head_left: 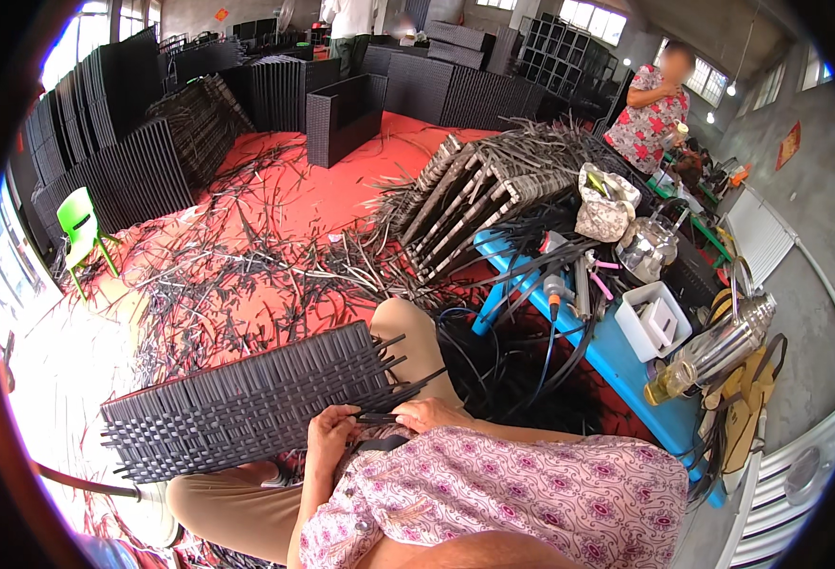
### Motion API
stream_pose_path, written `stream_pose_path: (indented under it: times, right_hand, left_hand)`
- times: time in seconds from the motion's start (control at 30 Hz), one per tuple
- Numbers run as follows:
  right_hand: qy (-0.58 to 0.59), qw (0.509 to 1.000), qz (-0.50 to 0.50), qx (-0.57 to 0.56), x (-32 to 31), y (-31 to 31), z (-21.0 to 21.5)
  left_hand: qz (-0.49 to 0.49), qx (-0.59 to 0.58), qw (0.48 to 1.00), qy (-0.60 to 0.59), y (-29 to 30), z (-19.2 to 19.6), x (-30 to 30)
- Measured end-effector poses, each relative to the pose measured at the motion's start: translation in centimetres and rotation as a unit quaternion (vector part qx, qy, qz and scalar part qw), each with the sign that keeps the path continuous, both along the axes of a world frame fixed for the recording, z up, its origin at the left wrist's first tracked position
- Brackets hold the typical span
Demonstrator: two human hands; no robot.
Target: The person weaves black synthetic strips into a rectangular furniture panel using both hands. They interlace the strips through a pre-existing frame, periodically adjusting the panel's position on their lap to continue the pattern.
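Observation:
Across my lap leans a dark grey woven wicker panel (247,403), with loose strip ends sticking out at its right and left edges. Close to my body, at the panel's lower right corner, dark wicker strips (376,418) run between my two hands. The fingers of my left hand (330,434) are pinched on one end of them. My right hand (429,414) is closed on the other end, its fingertips partly hidden. Another strip slants up to the right past my right hand, over my knee.
Cut strips litter the red floor (271,194). On my right a blue bench (626,375) carries a white bin (653,322), tools and a steel flask (735,332). Woven frames (493,194), stacked panels (114,166) and a green chair (84,228) stand around. A person (650,109) stands at the back right.

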State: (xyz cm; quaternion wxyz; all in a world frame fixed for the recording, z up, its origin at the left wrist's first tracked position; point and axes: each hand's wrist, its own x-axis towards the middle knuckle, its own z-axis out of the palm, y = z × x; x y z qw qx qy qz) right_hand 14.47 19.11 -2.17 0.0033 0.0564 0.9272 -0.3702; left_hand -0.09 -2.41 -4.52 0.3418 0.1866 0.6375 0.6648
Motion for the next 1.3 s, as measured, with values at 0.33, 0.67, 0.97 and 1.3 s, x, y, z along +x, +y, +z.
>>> stream_pose_path:
  times: [0.33, 0.67, 0.97, 1.3]
  right_hand:
    - [0.019, 0.979, 0.138, 0.145, -0.2, 1.0, -1.5]
    - [0.046, 0.982, -0.089, 0.161, 5.3, 2.8, 2.9]
    - [0.164, 0.964, -0.049, 0.203, 4.4, 2.8, -0.8]
    - [0.109, 0.984, -0.084, 0.113, 2.6, 2.2, 1.9]
  left_hand:
    - [-0.048, 0.004, 0.994, -0.096, 1.5, 3.6, 0.7]
    - [-0.194, 0.022, 0.979, -0.056, 12.6, 1.7, 0.2]
    - [-0.206, -0.053, 0.975, -0.064, 10.1, 1.1, 0.6]
    - [-0.157, -0.038, 0.980, -0.120, 8.8, 0.6, -0.2]
